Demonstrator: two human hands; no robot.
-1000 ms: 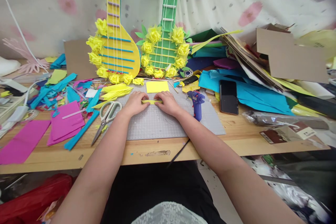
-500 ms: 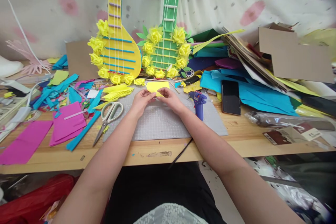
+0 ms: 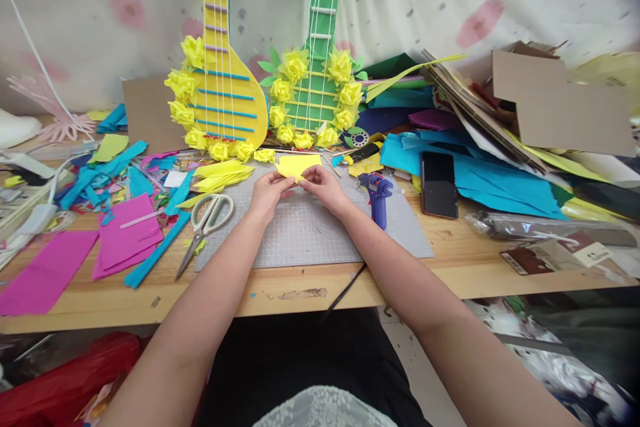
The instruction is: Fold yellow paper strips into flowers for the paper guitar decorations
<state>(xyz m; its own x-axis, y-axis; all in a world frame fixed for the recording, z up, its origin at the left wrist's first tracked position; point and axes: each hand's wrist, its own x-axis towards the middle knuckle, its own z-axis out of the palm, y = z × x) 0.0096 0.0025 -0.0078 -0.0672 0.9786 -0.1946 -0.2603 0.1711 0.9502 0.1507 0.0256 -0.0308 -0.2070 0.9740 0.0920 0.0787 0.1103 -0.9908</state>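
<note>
Between my fingertips is a piece of yellow crepe paper (image 3: 299,165), raised over the grey cutting mat (image 3: 305,240). My left hand (image 3: 270,193) pinches its near left side, and my right hand (image 3: 324,188) pinches the near right side. To the left lies a stack of yellow paper pieces (image 3: 223,175). A single yellow paper flower (image 3: 264,155) sits just behind my left hand. On the mat's right part is a blue glue gun (image 3: 379,200). Scissors (image 3: 205,223) rest at the mat's left edge.
Behind stand a yellow paper guitar (image 3: 233,90) and a green one (image 3: 320,90), both trimmed with yellow flowers. Pink paper (image 3: 131,233) and blue scraps cover the left. A phone (image 3: 439,185), blue paper (image 3: 505,180) and cardboard (image 3: 565,107) occupy the right.
Both hands keep their pinch on the yellow paper, whose near edge has shifted slightly between the fingertips. The whole view has moved very little.
</note>
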